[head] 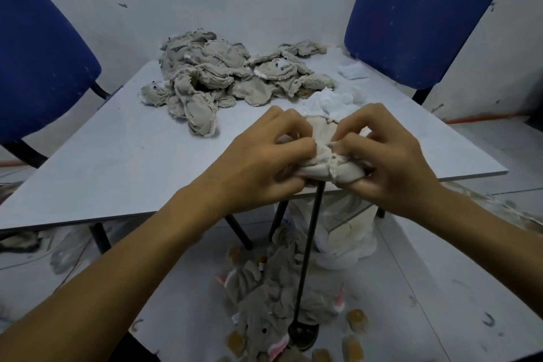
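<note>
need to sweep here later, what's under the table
Under the table: its legs, a white plastic bag, and a heap of grey plush toys on the floor by the black rod. Its top, plus left hand and right hand gripping a fabric piece, hide the rest.

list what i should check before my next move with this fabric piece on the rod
1. Left hand grips the fabric skin: ok.
2. Right hand pinches the skin at its frayed seam: ok.
3. Rod runs up to the skin from below: ok. Tip inside the opening: cannot tell, hidden by fabric and fingers.
4. Rod's base sits flat on the floor: cannot tell.
5. Floor around the base is free: not ok, plush toys crowd it.
6. Pile of skins on the table lies apart from both hands: ok.
</note>
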Tool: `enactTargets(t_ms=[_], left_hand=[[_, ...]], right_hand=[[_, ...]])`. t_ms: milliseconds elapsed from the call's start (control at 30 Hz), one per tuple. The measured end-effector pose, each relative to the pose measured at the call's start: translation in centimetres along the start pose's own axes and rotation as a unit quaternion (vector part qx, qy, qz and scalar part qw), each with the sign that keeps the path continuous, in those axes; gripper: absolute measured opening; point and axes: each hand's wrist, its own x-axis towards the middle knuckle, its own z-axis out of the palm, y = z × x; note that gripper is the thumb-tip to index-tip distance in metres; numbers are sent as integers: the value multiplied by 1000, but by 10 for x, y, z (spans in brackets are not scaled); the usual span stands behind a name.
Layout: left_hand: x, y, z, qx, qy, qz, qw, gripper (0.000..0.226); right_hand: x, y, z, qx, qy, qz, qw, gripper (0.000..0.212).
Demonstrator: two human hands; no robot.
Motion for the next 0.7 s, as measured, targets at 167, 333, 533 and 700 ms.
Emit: enactTargets(t_ms=[167,333,533,700], left_hand=[[-21,17,22,29,57,26,998,21],[-48,34,62,16,88,-32,995,12],[-80,39,76,-6,-18,-68,998,16],[-57,30,43,-65,-59,-66,994,22]], right_hand=[[-30,-13,9,-26,-18,-46,998,21],[-75,-20,43,2,-18,10,1000,13],[-103,-27,64,64,-85,78,991,23],[-72,-23,33,79,-83,37,993,25]])
